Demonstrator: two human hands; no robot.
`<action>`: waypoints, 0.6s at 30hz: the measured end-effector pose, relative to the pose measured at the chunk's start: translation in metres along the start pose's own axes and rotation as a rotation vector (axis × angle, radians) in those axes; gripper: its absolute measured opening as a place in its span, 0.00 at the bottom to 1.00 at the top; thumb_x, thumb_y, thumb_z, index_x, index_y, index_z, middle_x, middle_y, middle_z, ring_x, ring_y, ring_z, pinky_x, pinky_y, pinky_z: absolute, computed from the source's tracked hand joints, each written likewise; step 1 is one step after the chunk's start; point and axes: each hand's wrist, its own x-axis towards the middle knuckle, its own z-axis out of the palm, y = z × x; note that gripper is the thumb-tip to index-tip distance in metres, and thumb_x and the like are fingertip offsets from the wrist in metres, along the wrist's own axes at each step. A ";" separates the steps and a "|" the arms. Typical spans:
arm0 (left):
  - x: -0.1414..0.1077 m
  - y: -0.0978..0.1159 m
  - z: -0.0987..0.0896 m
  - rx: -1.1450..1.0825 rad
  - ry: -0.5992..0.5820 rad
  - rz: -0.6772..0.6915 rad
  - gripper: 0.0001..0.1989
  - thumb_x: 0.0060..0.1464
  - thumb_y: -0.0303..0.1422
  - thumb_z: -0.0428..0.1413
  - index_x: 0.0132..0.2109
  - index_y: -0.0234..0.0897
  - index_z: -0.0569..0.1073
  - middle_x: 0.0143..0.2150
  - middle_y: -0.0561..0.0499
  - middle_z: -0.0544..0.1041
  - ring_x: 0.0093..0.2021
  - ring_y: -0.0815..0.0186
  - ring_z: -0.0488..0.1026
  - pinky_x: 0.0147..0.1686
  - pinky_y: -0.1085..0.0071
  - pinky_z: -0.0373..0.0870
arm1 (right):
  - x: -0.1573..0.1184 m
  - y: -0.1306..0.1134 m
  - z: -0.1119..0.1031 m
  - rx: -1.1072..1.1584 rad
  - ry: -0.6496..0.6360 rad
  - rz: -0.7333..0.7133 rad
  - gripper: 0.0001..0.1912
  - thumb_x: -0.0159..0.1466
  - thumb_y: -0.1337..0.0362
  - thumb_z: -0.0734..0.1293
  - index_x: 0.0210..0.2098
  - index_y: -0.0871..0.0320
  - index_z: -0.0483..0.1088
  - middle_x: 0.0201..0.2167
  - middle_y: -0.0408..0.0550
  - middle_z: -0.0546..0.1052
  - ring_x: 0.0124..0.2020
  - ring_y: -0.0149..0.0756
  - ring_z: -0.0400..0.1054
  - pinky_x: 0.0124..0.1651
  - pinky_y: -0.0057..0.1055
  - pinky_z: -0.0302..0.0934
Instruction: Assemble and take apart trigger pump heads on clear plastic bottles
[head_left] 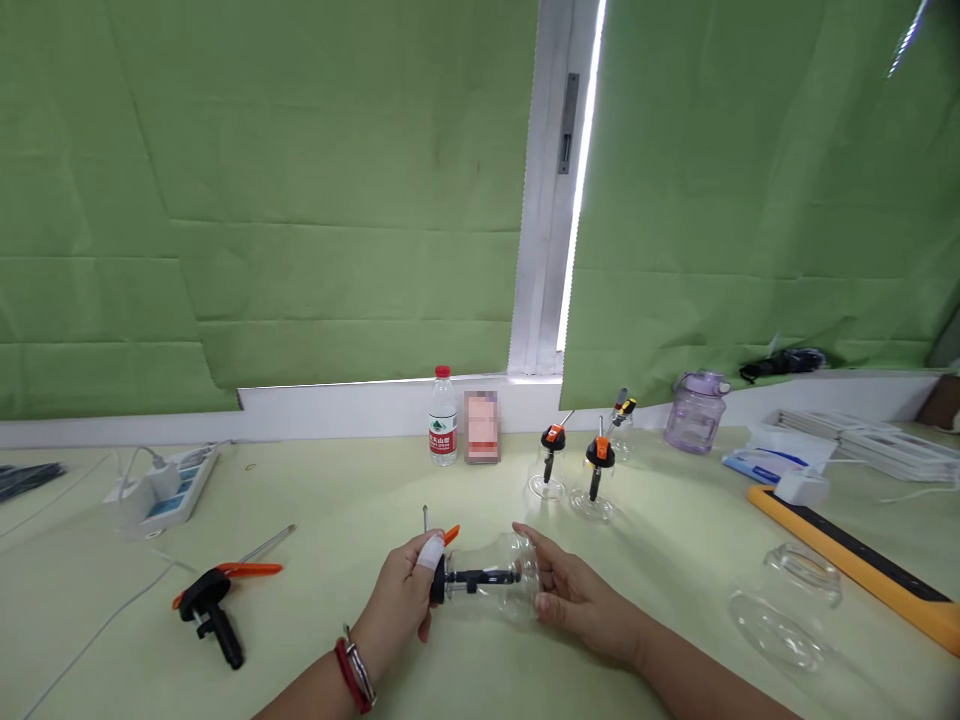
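Note:
A clear glass jar point(495, 572) lies sideways between my hands, with a black pump part inside it and an orange lever at its left end. My left hand point(405, 585) is closed on the black cap end, a white wrap on its thumb. Against the jar's round base on the right, my right hand point(574, 600) has its fingers curved around the glass. A loose black pump top point(210, 605) with an orange lever and metal spout lies at the left. At the right, another clear glass jar point(795, 605) has nothing visible inside.
Two jars with pump tops, the left jar point(547, 480) and the right jar point(594, 498), stand behind my hands. Farther back are a water bottle point(443, 420), a blurred pink item point(482, 428) and a purple jug point(695, 412). A power strip point(180, 490) and an orange-black bar point(855, 560) flank the table.

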 end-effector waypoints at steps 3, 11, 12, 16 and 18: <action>0.000 -0.001 0.000 -0.002 0.003 -0.003 0.32 0.54 0.54 0.43 0.51 0.32 0.68 0.19 0.61 0.57 0.15 0.73 0.55 0.10 0.77 0.58 | 0.000 0.001 -0.001 0.017 -0.016 0.017 0.45 0.55 0.43 0.66 0.65 0.49 0.45 0.40 0.48 0.65 0.35 0.35 0.60 0.36 0.32 0.58; -0.002 0.001 0.000 -0.011 0.000 -0.008 0.33 0.53 0.55 0.44 0.52 0.32 0.68 0.19 0.61 0.56 0.14 0.73 0.55 0.10 0.76 0.58 | 0.002 -0.011 0.003 0.038 -0.054 0.008 0.38 0.59 0.43 0.61 0.62 0.55 0.52 0.33 0.45 0.64 0.27 0.29 0.54 0.28 0.26 0.54; -0.002 0.001 0.000 -0.020 0.000 -0.020 0.32 0.52 0.55 0.44 0.51 0.32 0.69 0.19 0.61 0.56 0.14 0.73 0.54 0.10 0.76 0.58 | 0.001 -0.012 0.003 0.015 -0.055 0.011 0.37 0.59 0.42 0.61 0.62 0.55 0.53 0.32 0.46 0.65 0.26 0.29 0.54 0.28 0.27 0.55; -0.003 0.007 0.001 -0.105 -0.004 -0.076 0.29 0.52 0.54 0.46 0.45 0.31 0.71 0.17 0.61 0.56 0.15 0.73 0.53 0.10 0.76 0.59 | -0.002 -0.015 0.002 -0.094 -0.018 -0.017 0.41 0.59 0.42 0.61 0.65 0.51 0.45 0.46 0.52 0.65 0.34 0.33 0.60 0.38 0.33 0.59; -0.004 0.010 0.002 -0.144 0.008 -0.096 0.28 0.51 0.54 0.47 0.41 0.31 0.71 0.17 0.60 0.56 0.16 0.72 0.55 0.10 0.77 0.58 | -0.003 -0.015 0.002 -0.113 -0.012 -0.062 0.47 0.56 0.43 0.64 0.66 0.48 0.37 0.56 0.54 0.58 0.40 0.36 0.61 0.43 0.35 0.58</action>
